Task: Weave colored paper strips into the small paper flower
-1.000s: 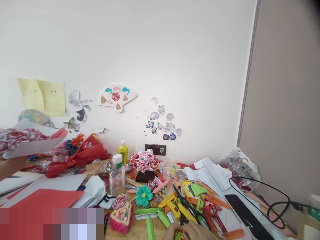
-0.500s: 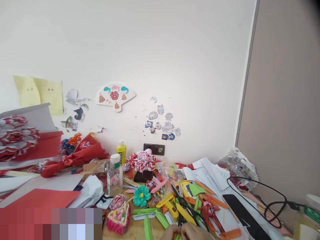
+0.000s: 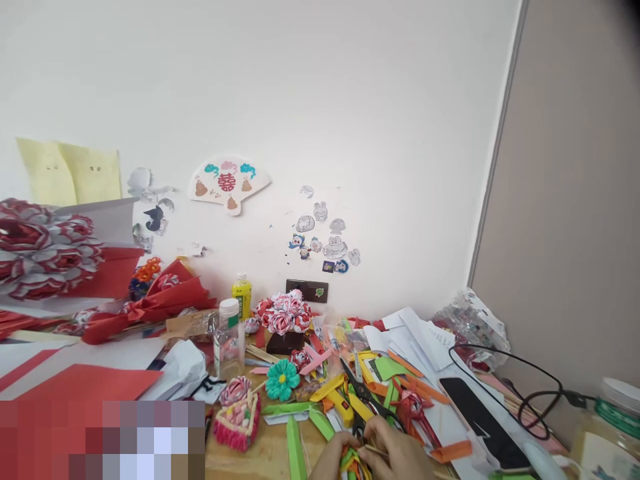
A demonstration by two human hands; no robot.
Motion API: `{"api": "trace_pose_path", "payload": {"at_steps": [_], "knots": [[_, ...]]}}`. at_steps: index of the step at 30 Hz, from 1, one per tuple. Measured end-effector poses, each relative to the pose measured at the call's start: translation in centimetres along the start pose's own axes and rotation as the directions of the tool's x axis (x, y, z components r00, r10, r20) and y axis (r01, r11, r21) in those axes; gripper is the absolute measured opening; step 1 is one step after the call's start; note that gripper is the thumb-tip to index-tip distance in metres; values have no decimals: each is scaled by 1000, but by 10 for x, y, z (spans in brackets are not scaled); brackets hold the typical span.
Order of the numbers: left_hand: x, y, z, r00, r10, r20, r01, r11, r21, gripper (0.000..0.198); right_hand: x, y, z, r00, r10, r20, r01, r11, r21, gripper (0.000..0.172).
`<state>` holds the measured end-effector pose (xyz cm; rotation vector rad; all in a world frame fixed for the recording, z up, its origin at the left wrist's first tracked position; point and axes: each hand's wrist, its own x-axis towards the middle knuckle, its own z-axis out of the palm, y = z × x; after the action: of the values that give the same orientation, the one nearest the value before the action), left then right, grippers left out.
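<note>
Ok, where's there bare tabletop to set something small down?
Bare wood shows between the pink-fringed piece and the green strip beside the left hand; a narrower patch lies between that strip and the hand. It's crowded farther ahead, around the scissors and yellow tool.

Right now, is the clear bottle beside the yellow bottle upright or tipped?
Upright: the clear bottle stands vertical, its white cap at the top.

A red Chinese double-happiness character, 囍, stands at the centre of a white paper fan (image 3: 253, 179) on the wall, the one sign I can read from my remote post. The label on a yellow bottle (image 3: 242, 297) and the lines of marks on a white sheet (image 3: 442, 338) on the table (image 3: 273, 445) are too small for me to make out.
</note>
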<state>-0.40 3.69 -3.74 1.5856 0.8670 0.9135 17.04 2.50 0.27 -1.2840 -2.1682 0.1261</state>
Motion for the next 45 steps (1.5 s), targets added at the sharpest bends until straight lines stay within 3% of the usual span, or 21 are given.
{"api": "trace_pose_path", "payload": {"at_steps": [3,6,13,19,24,30,45], "knots": [[-7,14,6,990,137,-22,-135,987,90,53,-2,-13,-6,998,-25,-66,28,998,59,8],[-14,30,12,971,214,-107,-193,965,178,49,-1,-22,-9,988,-83,-130,91,994,58,18],[-19,35,13,968,203,-145,-172,964,202,58,-2,-22,-10,983,-156,-97,155,988,-24,25],[-20,34,14,968,191,-161,-163,971,173,59,-4,-22,-11,986,-141,-89,143,990,13,24],[-21,37,15,968,195,-161,-167,971,170,58,-4,-20,-6,977,-137,-164,144,989,32,22],[-21,36,15,965,192,-180,-158,969,189,55,-5,-22,-7,975,-188,-114,192,981,19,20],[-22,39,16,967,213,-141,-182,961,209,55,-6,-24,-4,979,-156,-133,152,987,-44,22]]}}
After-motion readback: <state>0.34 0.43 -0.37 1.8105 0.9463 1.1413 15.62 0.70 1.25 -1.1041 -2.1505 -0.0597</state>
